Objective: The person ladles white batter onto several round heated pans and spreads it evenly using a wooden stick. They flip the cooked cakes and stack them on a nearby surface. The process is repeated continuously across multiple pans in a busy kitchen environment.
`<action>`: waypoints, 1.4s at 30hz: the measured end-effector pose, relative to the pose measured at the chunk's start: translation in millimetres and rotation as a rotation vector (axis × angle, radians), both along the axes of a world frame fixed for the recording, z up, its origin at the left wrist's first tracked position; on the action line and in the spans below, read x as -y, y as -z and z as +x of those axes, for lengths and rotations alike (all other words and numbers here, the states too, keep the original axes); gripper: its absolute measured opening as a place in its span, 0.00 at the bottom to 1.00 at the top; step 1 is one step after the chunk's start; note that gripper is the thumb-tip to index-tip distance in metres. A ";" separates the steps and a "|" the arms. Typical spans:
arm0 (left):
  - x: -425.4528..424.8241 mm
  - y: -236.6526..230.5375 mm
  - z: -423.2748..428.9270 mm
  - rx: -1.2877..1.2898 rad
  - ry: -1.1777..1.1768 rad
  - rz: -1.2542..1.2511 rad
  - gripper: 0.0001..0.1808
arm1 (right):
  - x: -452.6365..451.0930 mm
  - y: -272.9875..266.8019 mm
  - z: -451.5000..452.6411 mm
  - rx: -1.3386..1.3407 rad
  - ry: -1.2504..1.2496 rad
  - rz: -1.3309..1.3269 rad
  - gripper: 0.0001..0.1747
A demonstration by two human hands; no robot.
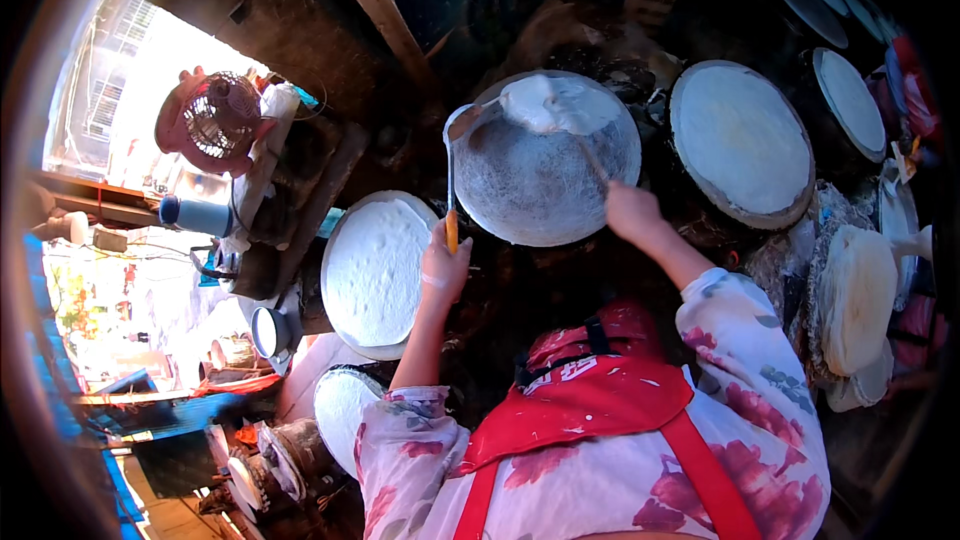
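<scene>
My left hand grips the orange handle of a metal ladle, whose bowl is at the upper left rim of a round griddle pan. White batter lies over the upper part of that pan, and the rest of its surface shows bare grey. A thin stick-like tool runs from my right hand up to the batter; its far end is hidden or blurred there. To the left stands another pan covered with a white pancake, and to the right a third holds a smooth white one.
A stack of thin pancakes lies at the far right, with another filled pan above it. Upper left are a pink fan and a blue-and-white cylinder. A wooden post rises beyond the pans. One more white-covered pan sits by my left elbow.
</scene>
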State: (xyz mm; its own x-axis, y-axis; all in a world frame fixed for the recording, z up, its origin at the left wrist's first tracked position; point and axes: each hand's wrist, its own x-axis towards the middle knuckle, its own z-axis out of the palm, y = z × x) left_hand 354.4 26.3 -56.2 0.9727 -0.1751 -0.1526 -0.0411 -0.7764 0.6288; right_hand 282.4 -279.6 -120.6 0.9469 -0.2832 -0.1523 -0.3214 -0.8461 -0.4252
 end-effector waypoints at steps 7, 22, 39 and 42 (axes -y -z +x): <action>-27.4 36.1 -16.7 -0.052 -0.089 -0.226 0.28 | 30.2 -20.9 8.0 0.043 -0.090 0.009 0.10; 8.7 -33.5 -64.9 -0.459 -0.392 -0.529 0.24 | 45.4 -8.9 42.9 -0.052 -0.372 -0.096 0.09; -0.2 -50.6 -104.0 -0.523 -0.560 -0.725 0.18 | 82.8 -6.6 73.1 0.101 -0.424 -0.076 0.07; 4.8 -50.2 -94.8 -0.507 -0.556 -0.732 0.15 | 75.3 0.3 90.3 -0.012 -0.539 -0.111 0.08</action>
State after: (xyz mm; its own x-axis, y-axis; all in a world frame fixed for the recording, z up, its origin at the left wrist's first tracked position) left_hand 259.7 21.6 -5.9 0.7964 0.0627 -0.6015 0.6039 -0.0285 0.7966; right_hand 372.7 -354.9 -120.9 0.9607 0.2265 -0.1603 0.1657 -0.9317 -0.3232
